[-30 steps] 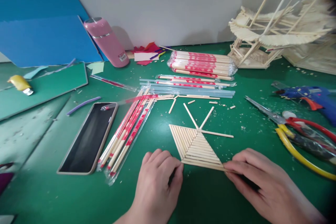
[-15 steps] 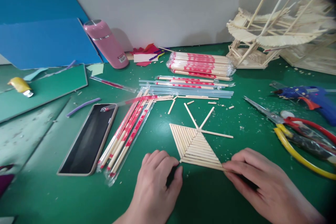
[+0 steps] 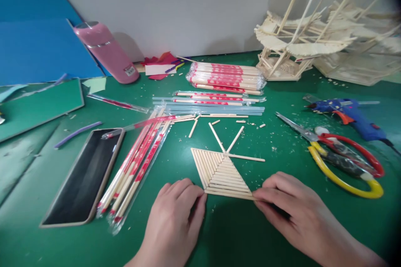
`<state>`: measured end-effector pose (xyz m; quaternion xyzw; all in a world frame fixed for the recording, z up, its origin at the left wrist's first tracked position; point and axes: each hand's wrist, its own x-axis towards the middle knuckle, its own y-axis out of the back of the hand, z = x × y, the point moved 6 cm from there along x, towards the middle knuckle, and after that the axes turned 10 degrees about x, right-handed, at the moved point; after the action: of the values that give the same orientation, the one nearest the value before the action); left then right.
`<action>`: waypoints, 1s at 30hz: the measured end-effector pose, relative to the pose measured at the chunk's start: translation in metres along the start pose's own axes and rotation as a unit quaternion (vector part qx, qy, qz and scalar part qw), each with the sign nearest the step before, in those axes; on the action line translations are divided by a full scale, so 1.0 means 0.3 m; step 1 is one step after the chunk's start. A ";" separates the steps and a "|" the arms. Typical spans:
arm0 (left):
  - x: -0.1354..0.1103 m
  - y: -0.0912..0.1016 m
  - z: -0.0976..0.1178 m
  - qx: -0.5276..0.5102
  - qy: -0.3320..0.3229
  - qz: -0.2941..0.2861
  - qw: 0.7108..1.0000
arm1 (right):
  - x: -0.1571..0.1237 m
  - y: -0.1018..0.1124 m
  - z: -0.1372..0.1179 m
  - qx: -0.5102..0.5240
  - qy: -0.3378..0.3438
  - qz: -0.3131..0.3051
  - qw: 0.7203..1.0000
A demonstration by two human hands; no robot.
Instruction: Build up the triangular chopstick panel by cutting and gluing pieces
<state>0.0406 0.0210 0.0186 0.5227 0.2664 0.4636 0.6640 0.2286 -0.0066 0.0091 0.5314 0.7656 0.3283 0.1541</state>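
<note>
A flat fan-shaped panel of thin wooden sticks (image 3: 230, 178) lies on the green table, two of its sections filled with rows of sticks. Three bare sticks spread from its hub toward the far side and the right. My left hand (image 3: 177, 217) is closed, thumb and forefinger pinching at the panel's near left corner. At the near right corner, the closed fingers of my right hand (image 3: 291, 208) hold the end of the outermost wooden stick (image 3: 230, 195). Both fingertips partly hide the stick's ends.
Left are a phone (image 3: 83, 177) and wrapped chopsticks (image 3: 138, 167). Scissors (image 3: 344, 162) and a blue glue gun (image 3: 347, 112) lie right. Behind stand a chopstick bundle (image 3: 227, 76), a pink bottle (image 3: 109, 52) and a stick-built model (image 3: 291, 46). Short offcuts (image 3: 240, 121) are scattered beyond the panel.
My left thumb and forefinger have closed together at the panel's left corner. My right hand keeps its hold on the stick's other end. The whole scene has shifted left in view.
</note>
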 end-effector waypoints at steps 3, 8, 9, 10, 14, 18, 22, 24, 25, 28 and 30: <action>-0.002 0.004 0.001 -0.001 -0.011 0.011 1.000 | 0.004 0.008 -0.006 -0.004 -0.003 0.006 1.000; -0.005 0.009 0.000 -0.003 -0.022 0.016 1.000 | 0.012 0.017 -0.018 -0.015 -0.008 0.021 1.000; -0.006 0.008 -0.001 -0.001 -0.018 0.013 1.000 | 0.013 0.018 -0.020 -0.016 -0.010 0.024 1.000; -0.007 0.007 -0.003 0.002 -0.016 0.010 1.000 | 0.015 0.019 -0.021 -0.017 -0.012 0.028 0.999; -0.011 0.003 -0.001 0.005 -0.032 0.011 0.999 | 0.016 0.021 -0.023 -0.012 -0.013 0.029 0.999; -0.013 0.001 0.001 0.004 -0.035 0.015 0.999 | 0.014 0.016 -0.015 -0.010 -0.021 0.010 1.000; -0.011 0.002 0.005 0.005 -0.022 0.018 1.000 | 0.014 0.013 -0.015 -0.008 -0.020 0.000 1.000; -0.009 0.003 0.007 0.008 -0.023 0.020 1.000 | 0.016 0.014 -0.018 -0.005 -0.019 0.003 1.000; -0.009 0.003 0.009 0.008 -0.030 0.020 0.999 | 0.018 0.015 -0.019 -0.004 -0.020 0.005 1.000; -0.008 0.004 0.011 0.008 -0.045 0.022 0.999 | 0.021 0.019 -0.023 -0.005 -0.022 0.010 1.000; -0.007 0.003 0.006 0.011 -0.036 0.022 0.999 | 0.022 0.020 -0.024 -0.008 -0.023 0.011 1.000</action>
<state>0.0408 0.0183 0.0198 0.5518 0.2360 0.4563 0.6569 0.2260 -0.0017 0.0192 0.5462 0.7532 0.3239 0.1719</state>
